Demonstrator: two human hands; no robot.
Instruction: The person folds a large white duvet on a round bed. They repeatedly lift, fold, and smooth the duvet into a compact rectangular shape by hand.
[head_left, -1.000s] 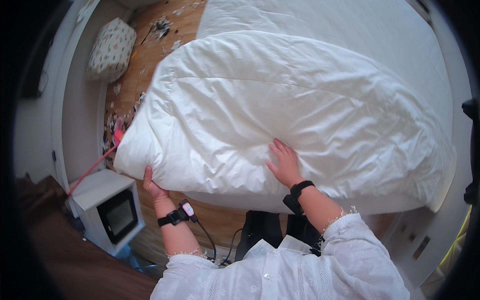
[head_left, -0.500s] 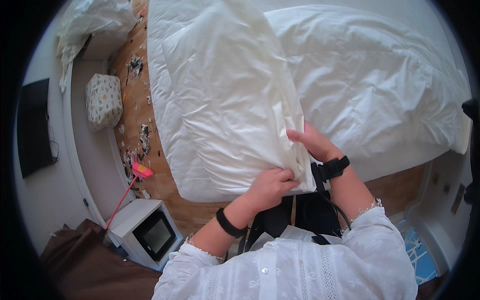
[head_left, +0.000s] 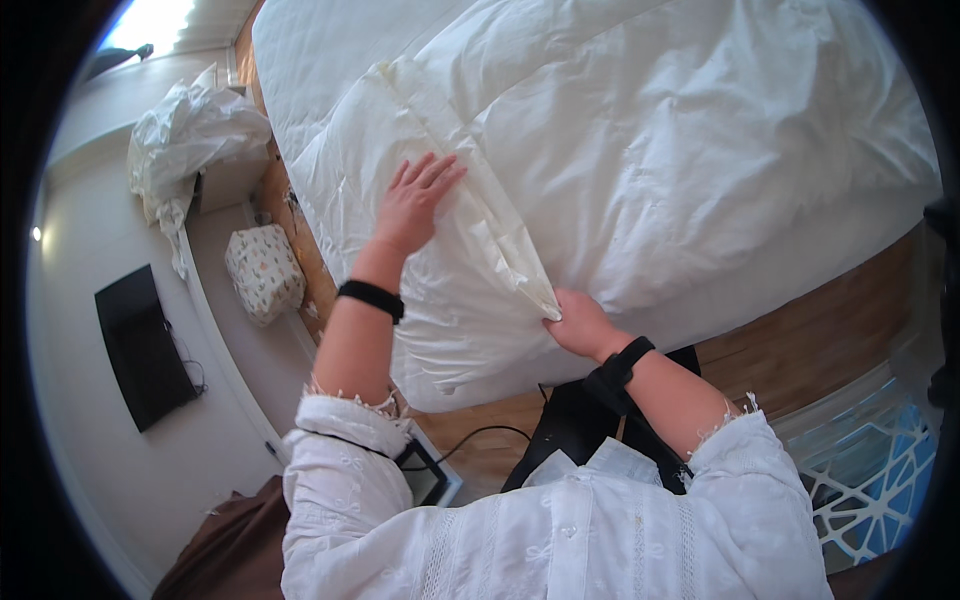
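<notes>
A puffy white duvet point(head_left: 680, 190) spreads over the bed, creased and bunched. My right hand point(head_left: 582, 325) pinches a pointed corner of it at the near side of the bed. From that corner a folded, slightly yellowed edge point(head_left: 485, 205) runs away to the far left. My left hand point(head_left: 413, 205) lies on the duvet beside this edge, fingers stretched out and holding nothing. Black straps circle both my wrists.
The white mattress point(head_left: 330, 45) shows at the far left. On the left are a patterned cube-shaped bag point(head_left: 264, 272), plastic-wrapped bundles point(head_left: 200, 130) and a black wall screen point(head_left: 146, 345). A white lattice panel point(head_left: 875, 490) stands at lower right. A black cable point(head_left: 480, 430) loops near my waist.
My left hand has let go of the gathered duvet and moved forward and left, now flat. The right hand has shifted left and nearer, gripping the corner. The whole view has turned.
</notes>
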